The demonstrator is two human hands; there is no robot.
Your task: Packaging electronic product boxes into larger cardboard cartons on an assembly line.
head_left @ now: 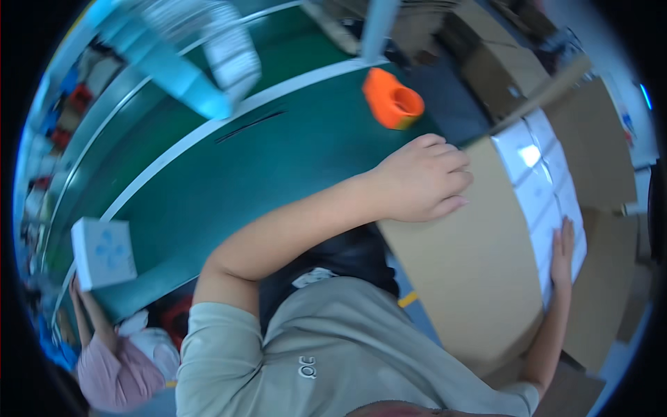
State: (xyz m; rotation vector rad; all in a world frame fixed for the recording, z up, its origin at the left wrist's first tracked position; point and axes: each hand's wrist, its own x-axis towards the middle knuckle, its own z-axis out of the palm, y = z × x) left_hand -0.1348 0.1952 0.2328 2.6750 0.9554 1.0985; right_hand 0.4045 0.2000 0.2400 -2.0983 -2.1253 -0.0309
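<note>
T-shirt (347, 326), greyish sage green, matt cloth with soft folds across the front, bearing a small chest marking (306, 367) of pale characters with dark edging. Left sleeve (217, 340) and right sleeve (520, 397) are short and match the body in colour, the left finishing in a plain hem above the elbow. Black lower garment (358, 260) shows an irregular whitish patch (314, 277); left hand (425, 178) and right hand (563, 251) are bare.

The surface (299, 149) is green, the blurred object (383, 101) by its right edge orange, the carton (458, 271) brown, its boxes (538, 177) white.
</note>
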